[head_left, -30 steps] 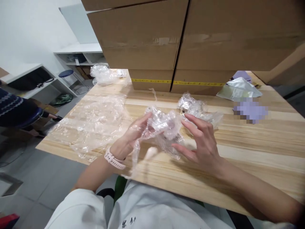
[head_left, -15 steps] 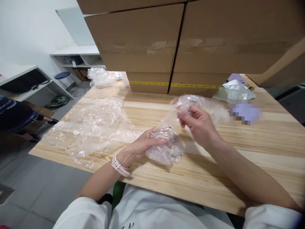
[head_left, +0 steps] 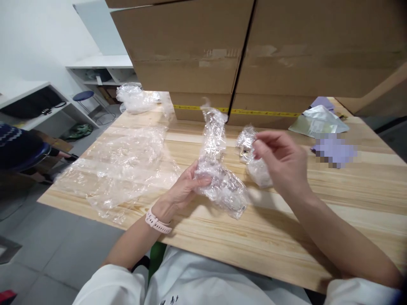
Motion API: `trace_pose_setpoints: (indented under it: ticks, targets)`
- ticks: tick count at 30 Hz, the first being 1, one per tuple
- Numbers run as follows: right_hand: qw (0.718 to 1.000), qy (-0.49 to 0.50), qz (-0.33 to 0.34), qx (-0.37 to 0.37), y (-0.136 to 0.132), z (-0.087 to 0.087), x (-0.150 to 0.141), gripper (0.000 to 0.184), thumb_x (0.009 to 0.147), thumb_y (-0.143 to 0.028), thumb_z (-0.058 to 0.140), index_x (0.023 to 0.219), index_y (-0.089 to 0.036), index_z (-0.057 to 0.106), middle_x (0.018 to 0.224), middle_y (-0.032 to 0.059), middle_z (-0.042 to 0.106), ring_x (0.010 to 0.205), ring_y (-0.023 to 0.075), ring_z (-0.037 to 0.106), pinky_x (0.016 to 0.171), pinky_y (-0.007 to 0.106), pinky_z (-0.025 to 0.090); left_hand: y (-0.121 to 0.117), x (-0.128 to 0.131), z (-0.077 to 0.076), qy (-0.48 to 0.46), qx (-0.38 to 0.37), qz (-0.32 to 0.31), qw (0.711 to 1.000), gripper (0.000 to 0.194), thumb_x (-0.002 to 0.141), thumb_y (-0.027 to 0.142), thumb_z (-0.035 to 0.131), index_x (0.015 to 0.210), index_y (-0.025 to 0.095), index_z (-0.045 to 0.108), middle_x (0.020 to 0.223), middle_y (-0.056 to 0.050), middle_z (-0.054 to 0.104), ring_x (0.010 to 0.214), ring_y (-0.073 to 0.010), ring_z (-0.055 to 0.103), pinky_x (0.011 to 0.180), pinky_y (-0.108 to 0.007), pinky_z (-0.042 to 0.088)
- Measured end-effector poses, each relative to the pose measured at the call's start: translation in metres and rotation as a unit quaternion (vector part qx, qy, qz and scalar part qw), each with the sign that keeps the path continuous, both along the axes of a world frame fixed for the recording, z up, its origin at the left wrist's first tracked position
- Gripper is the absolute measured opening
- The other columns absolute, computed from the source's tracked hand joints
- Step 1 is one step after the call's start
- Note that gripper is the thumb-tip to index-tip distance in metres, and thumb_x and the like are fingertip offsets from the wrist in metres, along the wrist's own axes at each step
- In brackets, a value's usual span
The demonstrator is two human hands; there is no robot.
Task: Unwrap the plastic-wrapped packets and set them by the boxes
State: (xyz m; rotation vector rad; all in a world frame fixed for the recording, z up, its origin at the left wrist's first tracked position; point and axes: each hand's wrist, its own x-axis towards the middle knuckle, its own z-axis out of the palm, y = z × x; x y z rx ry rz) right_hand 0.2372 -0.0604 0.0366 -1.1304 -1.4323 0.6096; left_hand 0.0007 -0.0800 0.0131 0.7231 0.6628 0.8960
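Along the near edge of the wooden table, a white shirt carries dark characters, cut off by the picture's bottom and not legible; above it the left hand, a pink wristband behind it, is closed around a clear film-wrapped bundle, thumb on the near side; the bundle lies to the right of that palm, its long axis running away from the body, loose film at the far end and the near end slanting right; a tiny dark mark near that end is too small to read. Right of the bundle and slightly farther out, clear of it, hovers the right hand, thumb and fingers curled toward one another; whether they pinch any film I cannot tell; the left is plainly nearer the bundle. Just beyond the right fingertips, partly covered, sits a second wrapped bundle; off left spreads a flat plastic sheet; farther right, a silvery packet bears illegible print; behind, cardboard boxes show yellow tape with unreadable dark marks.
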Motion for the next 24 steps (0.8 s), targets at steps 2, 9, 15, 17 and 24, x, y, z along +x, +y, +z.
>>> trace_pose_setpoints:
  ticks: [2, 9, 15, 17, 24]
  targets:
    - [0.991, -0.097, 0.087, -0.037, -0.019, -0.002, -0.014, 0.025, 0.092, -0.041, 0.074, 0.112, -0.026, 0.071, 0.097, 0.0032, 0.071, 0.079, 0.0165, 0.066, 0.066, 0.03, 0.055, -0.001, 0.0, 0.0, -0.002, 0.004, 0.007, 1.0, 0.066, 0.07, 0.009, 0.087, 0.13, 0.022, 0.064, 0.111, -0.006, 0.076, 0.097, -0.0212, 0.073, 0.094, -0.035, 0.054]
    - [0.955, -0.194, 0.148, 0.168, -0.042, -0.018, -0.034, 0.021, 0.098, -0.014, 0.054, 0.096, -0.024, 0.073, 0.087, 0.0043, 0.07, 0.077, 0.0156, 0.065, 0.065, 0.028, 0.051, 0.001, 0.001, 0.003, -0.082, -0.077, 0.017, 0.994, 0.045, 0.085, 0.037, 0.078, 0.124, 0.017, 0.066, 0.117, -0.011, 0.075, 0.119, -0.0294, 0.068, 0.105, -0.042, 0.054]
    - [0.868, -0.272, 0.259, 0.326, -0.067, -0.016, -0.03, 0.019, 0.096, -0.01, 0.054, 0.094, -0.021, 0.069, 0.088, 0.0059, 0.075, 0.066, 0.0151, 0.06, 0.056, 0.029, 0.046, 0.006, 0.006, -0.007, -0.112, -0.155, 0.063, 0.98, 0.018, 0.095, 0.011, 0.063, 0.111, 0.01, 0.071, 0.098, -0.008, 0.078, 0.091, -0.0154, 0.076, 0.092, -0.026, 0.061]
    - [0.859, -0.266, 0.307, 0.31, -0.076, -0.017, -0.028, 0.017, 0.096, -0.011, 0.054, 0.092, -0.022, 0.067, 0.086, 0.0055, 0.074, 0.063, 0.015, 0.06, 0.053, 0.03, 0.045, 0.005, 0.007, -0.009, -0.109, -0.133, 0.085, 0.982, 0.017, 0.094, 0.008, 0.064, 0.108, 0.011, 0.072, 0.096, -0.007, 0.078, 0.086, -0.0143, 0.076, 0.089, -0.024, 0.062]
    - [0.991, -0.025, 0.124, -0.043, -0.067, -0.018, -0.016, 0.015, 0.1, -0.028, 0.057, 0.107, -0.025, 0.07, 0.093, 0.0045, 0.071, 0.073, 0.0162, 0.067, 0.063, 0.031, 0.057, 0.006, 0.007, -0.007, -0.076, -0.096, 0.121, 0.985, 0.014, 0.09, 0.007, 0.07, 0.102, 0.014, 0.073, 0.093, -0.005, 0.077, 0.079, -0.0139, 0.074, 0.082, -0.024, 0.062]
